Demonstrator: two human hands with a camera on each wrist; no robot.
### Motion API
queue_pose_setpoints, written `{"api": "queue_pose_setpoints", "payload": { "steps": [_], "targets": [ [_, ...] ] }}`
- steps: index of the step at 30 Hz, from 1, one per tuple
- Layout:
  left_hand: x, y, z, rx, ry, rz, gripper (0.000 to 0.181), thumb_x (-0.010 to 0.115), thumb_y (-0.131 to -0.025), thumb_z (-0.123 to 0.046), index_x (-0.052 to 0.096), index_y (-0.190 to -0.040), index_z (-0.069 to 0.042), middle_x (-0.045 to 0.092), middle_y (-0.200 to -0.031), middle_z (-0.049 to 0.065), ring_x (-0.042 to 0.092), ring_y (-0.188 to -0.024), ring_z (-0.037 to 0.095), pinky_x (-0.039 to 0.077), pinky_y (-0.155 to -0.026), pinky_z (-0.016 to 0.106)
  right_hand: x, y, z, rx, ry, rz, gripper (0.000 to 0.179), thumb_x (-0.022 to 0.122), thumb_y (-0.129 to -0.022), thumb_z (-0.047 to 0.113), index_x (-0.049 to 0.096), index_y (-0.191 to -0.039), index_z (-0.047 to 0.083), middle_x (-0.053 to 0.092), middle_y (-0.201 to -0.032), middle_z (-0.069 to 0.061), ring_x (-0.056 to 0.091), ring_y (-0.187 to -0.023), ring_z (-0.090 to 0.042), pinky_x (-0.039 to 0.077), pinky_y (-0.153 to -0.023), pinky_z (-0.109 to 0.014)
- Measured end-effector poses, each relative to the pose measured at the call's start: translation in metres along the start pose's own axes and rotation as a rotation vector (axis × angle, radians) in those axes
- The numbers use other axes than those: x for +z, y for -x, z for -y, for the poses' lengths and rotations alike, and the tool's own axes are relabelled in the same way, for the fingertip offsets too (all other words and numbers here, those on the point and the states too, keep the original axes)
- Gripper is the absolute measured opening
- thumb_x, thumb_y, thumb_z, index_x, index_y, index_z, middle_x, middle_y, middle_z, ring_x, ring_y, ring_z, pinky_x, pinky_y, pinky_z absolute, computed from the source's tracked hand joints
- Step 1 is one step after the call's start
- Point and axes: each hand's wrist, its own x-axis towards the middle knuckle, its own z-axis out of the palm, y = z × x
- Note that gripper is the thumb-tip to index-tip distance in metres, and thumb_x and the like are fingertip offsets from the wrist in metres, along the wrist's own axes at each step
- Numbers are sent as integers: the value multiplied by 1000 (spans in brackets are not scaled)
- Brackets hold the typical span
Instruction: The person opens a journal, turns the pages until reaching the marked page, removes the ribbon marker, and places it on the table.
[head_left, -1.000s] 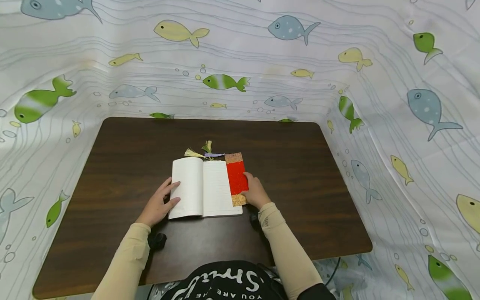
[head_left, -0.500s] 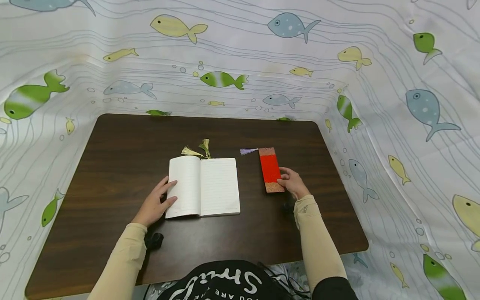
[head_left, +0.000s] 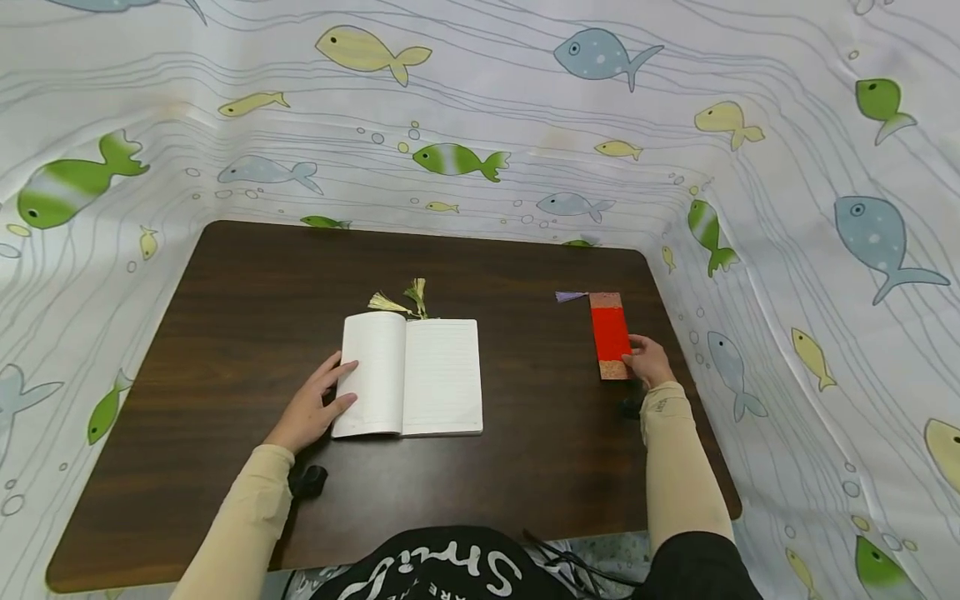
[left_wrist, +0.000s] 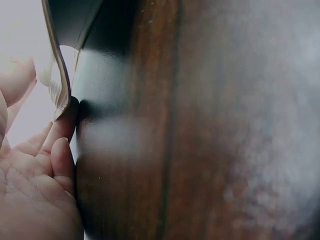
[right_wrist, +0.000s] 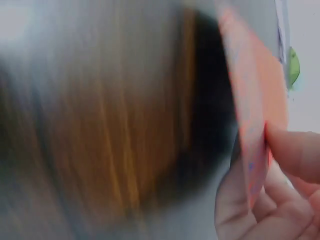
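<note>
An open notebook (head_left: 442, 375) with lined pages lies on the dark wooden table. My left hand (head_left: 311, 404) holds its left edge; in the left wrist view the thumb is over the page (left_wrist: 62, 92) and other fingers are at the underside of the edge. Over the right part of the table, my right hand (head_left: 648, 362) pinches a red bookmark (head_left: 611, 332) with gold-speckled ends and a purple tassel (head_left: 572, 296). The right wrist view has the bookmark (right_wrist: 255, 90) edge-on, between the thumb and the fingers of my right hand (right_wrist: 280, 200).
Two tassels, one pale yellow (head_left: 387, 302) and one green-yellow (head_left: 416, 293), stick out from the notebook's top edge. Fish-printed white cloth (head_left: 465, 100) surrounds the table (head_left: 517, 483). Black cables (head_left: 581, 567) hang by the near edge.
My right hand has carried the red bookmark off the notebook's right page, rightward over the table, its purple tassel trailing. My left hand has stayed at the notebook's left edge.
</note>
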Motion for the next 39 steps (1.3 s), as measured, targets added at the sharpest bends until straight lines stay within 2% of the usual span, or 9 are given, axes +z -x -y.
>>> {"api": "queue_pose_setpoints", "payload": {
  "steps": [3,7,13,17,20,26,33,39],
  "targets": [
    [0,1,1,14,-2,-3,59,63,-103,-30,43,-154,-7,18,-166,20,32,-143,51,34,-107,66,-4,-2,-4,-1,66,-95,56,57,-99,-2,38,-152,-6,54,-127,-31,57,-110,-40,55,-87,-45],
    [0,1,1,19,-7,-12,60,63,-103,-30,44,-154,-7,18,-167,20,32,-143,50,35,-107,66,-7,-7,-8,-49,223,-197,48,57,-98,3,46,-143,-11,58,-122,-33,56,-107,-43,49,-90,-52],
    [0,0,0,16,-9,-20,60,64,-102,-31,44,-154,-7,19,-167,19,32,-143,50,34,-107,67,-6,-10,-8,-49,387,-256,45,55,-99,13,51,-139,-9,52,-129,-36,51,-115,-51,46,-94,-62],
    [-2,-1,-2,12,-5,-13,60,63,-103,-30,44,-154,-7,18,-167,20,30,-144,50,34,-108,66,0,-6,-2,-78,475,-308,45,56,-99,16,53,-137,-8,50,-126,-35,47,-116,-52,45,-92,-65],
    [-2,-1,-1,5,-4,-5,60,63,-103,-30,43,-154,-7,17,-167,19,29,-145,50,33,-109,66,9,-2,5,-115,490,-282,49,56,-100,18,50,-143,-5,48,-130,-35,47,-118,-53,44,-94,-67],
    [-2,0,1,-6,-6,-13,59,63,-103,-30,44,-154,-9,19,-167,18,31,-145,49,34,-108,66,30,0,13,-138,530,-120,57,54,-103,25,41,-153,3,37,-144,-38,40,-126,-58,40,-99,-71],
    [0,0,2,-13,5,-2,60,62,-103,-33,43,-156,-11,17,-168,17,29,-146,49,32,-108,69,28,-5,7,-140,578,-167,49,50,-104,21,48,-149,2,40,-144,-36,41,-124,-56,42,-97,-70],
    [0,-2,1,-5,-1,-3,60,62,-103,-33,43,-156,-11,18,-167,17,27,-146,49,30,-108,70,20,-5,7,-158,578,-165,48,46,-104,20,48,-148,1,39,-144,-37,41,-125,-57,40,-99,-71]
  ]
}}
